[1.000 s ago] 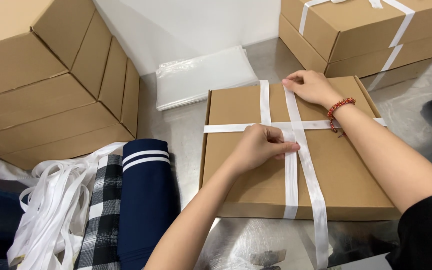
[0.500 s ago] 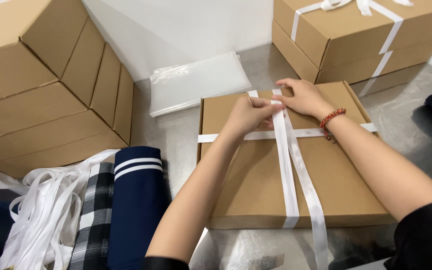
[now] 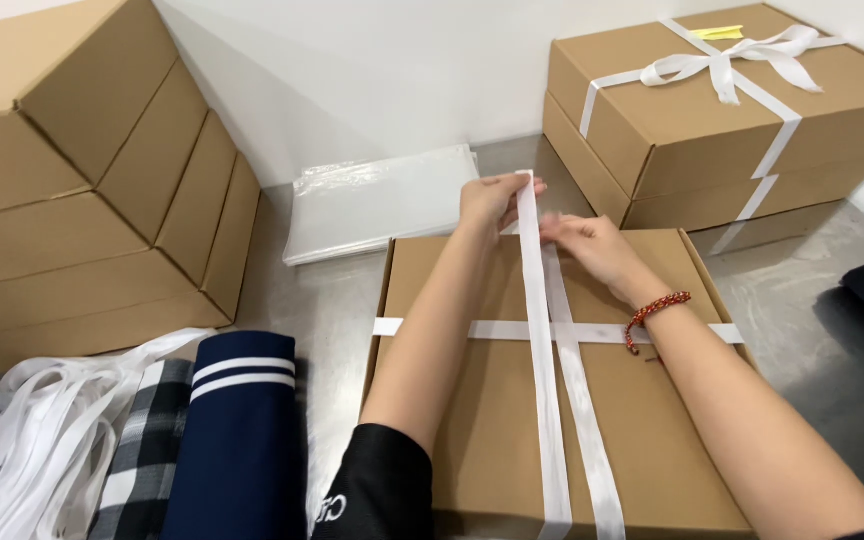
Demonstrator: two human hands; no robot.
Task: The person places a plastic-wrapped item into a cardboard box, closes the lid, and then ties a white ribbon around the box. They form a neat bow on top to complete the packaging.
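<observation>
Flat brown cardboard box (image 3: 512, 420), centre foreground, crossed by white ribbon (image 3: 552, 400). Two stacked brown cardboard boxes (image 3: 712, 130), upper right, bound with a white ribbon tied in a bow (image 3: 727, 65); small yellow label (image 3: 718, 32) on the lid's far edge. Stack of plain brown cardboard boxes (image 3: 82, 190), left, leaning on edge. Clear plastic bags (image 3: 382, 200), flat pile, by the wall between both stacks.

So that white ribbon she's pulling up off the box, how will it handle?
Likely floppy: the white ribbon lies flat over the cardboard box and bends where the left hand lifts it. Probably light and smooth, so it may slip unless the right hand keeps tension.
</observation>
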